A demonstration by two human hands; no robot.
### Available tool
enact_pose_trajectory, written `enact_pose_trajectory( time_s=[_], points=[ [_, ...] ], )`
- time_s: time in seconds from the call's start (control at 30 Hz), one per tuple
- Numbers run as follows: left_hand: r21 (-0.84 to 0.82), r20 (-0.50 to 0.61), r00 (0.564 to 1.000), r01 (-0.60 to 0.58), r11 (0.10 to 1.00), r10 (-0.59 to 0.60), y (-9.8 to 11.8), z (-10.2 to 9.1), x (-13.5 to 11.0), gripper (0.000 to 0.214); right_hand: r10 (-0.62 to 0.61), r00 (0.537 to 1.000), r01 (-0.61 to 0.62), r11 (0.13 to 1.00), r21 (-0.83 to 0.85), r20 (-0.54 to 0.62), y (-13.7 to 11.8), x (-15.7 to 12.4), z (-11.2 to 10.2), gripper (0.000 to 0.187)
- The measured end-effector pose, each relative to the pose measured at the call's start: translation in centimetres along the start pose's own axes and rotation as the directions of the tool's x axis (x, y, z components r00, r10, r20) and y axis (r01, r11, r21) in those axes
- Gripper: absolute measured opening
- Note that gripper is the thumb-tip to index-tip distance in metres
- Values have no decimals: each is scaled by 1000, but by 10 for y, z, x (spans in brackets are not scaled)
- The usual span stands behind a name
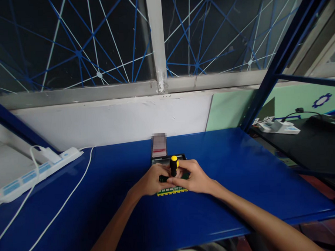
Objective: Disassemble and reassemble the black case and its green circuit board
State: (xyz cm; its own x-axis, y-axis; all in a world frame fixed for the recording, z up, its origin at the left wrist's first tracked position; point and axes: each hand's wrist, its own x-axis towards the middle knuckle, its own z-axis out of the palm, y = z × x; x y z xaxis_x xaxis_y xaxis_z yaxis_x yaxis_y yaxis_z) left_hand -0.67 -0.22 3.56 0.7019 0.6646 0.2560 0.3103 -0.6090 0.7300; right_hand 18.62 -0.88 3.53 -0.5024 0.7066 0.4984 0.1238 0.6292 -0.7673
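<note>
My right hand (196,176) is closed round a screwdriver (174,163) with a black and yellow handle, which stands nearly upright. Its tip is hidden by the fingers. Beneath both hands lies a green board (173,189) with a yellow notched front edge and a row of small pale parts. My left hand (153,179) grips the left side of this board, its fingers bent in close to the screwdriver. Just behind the hands is a black tray (181,156), partly covered by them.
Behind the tray, a small card or box (159,146), partly blurred, stands near the wall. On the left of the blue table (229,211) lies a white power strip (39,175) with white cables. A dark side table (312,141) holds another power strip (280,127) at right.
</note>
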Motion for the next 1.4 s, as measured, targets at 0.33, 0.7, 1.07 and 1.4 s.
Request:
enact_pose_trajectory(
  time_s=[0.33, 0.7, 1.07, 1.4],
  points=[
    [68, -23, 998, -59, 996, 60, 4, -2, 1, 27, -6, 1000, 6, 1000, 8, -8, 0, 1, 0, 18],
    [81, -2, 997, -70, 994, 71, 1, -2, 1, 24, -15, 1000, 15, 1000, 3, -20, 0, 1, -1, 19],
    [92, 15, 1000, -10, 996, 8, 1, -3, -2, 10, 38, 999, -37, 999, 30, -32, -1, 1, -2, 24],
    [109, -17, 1000, 25, 994, -23, 2, -1, -1, 11, 58, 998, -56, 997, 55, -38, 1, 0, -3, 22]
  ],
)
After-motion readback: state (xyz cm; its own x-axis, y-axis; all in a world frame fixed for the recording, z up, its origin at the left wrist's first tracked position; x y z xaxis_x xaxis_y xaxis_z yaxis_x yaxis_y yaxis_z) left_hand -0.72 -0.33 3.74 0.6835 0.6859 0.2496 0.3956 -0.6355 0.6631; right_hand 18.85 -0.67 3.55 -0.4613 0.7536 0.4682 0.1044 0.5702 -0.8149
